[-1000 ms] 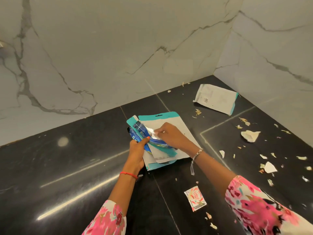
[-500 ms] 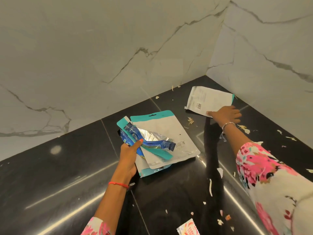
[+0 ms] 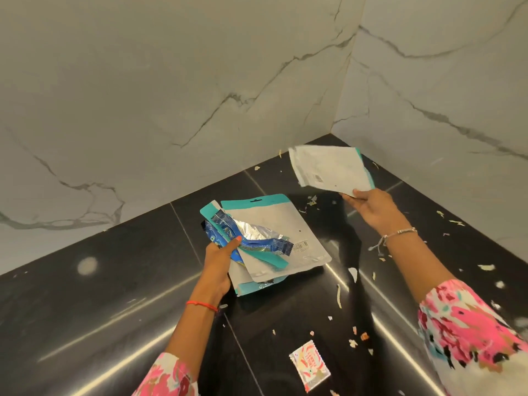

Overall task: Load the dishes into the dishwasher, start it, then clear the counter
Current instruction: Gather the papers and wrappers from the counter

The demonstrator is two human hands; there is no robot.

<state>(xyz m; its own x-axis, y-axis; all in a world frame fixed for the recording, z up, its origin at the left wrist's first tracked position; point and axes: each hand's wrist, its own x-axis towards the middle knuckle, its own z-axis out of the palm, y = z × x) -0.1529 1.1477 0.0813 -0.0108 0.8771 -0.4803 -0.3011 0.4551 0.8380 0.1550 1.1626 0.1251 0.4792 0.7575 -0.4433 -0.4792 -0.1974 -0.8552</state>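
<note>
1. While the left grip (image 3: pixel 220 267) pinches the stack (image 3: pixel 285 224) of wrappers at its near corner, thumb on top, the stack fans out low over the table (image 3: pixel 114 281), likely to collect more.
2. The right grip (image 3: pixel 374 207) pinches a pouch (image 3: pixel 328 170) by its lower edge, holding it in the air near the wall corner, probably bound for the stack.
3. A sachet (image 3: pixel 310 365) and scraps (image 3: pixel 353 274) lie on the table, so clearing seems unfinished.

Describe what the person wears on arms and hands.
The left sleeve and right sleeve are white with a pink, teal and black floral print. A red thread circles the left wrist, a silvery bracelet the right. The left hand has an orange-red thumbnail.
</note>
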